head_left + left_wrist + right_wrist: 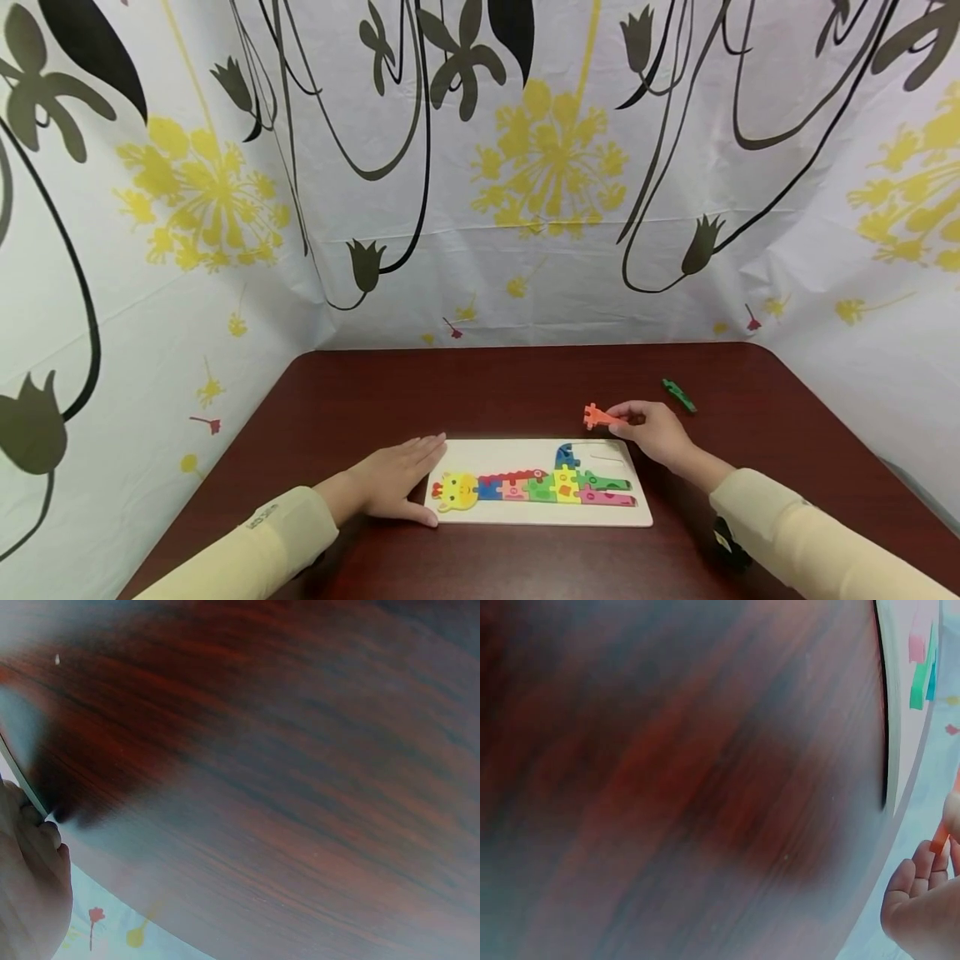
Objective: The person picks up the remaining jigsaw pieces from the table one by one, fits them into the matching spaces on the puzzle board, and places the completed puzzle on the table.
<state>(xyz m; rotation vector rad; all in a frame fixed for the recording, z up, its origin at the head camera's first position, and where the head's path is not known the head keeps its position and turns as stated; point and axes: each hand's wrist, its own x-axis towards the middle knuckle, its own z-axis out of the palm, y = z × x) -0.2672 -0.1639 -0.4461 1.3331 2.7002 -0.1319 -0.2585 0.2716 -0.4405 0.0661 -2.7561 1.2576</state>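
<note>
A white puzzle board (525, 514) lies on the table, holding a giraffe of coloured pieces with a yellow head (457, 492) at its left end. At the board's upper right, an outlined slot (606, 451) shows beside a blue piece (567, 455). My left hand (397, 479) rests at the board's left edge, fingers extended and thumb at the lower corner. Just beyond the upper right corner, my right hand (656, 433) pinches an orange puzzle piece (597, 416). In the right wrist view the orange piece (939, 838) is partly cut off by the frame edge.
A green puzzle piece (678, 396) lies on the dark brown table (480, 392), beyond the right hand. White patterned cloth (540, 283) hangs behind the table and along both sides. A dark object (727, 537) shows under the right sleeve.
</note>
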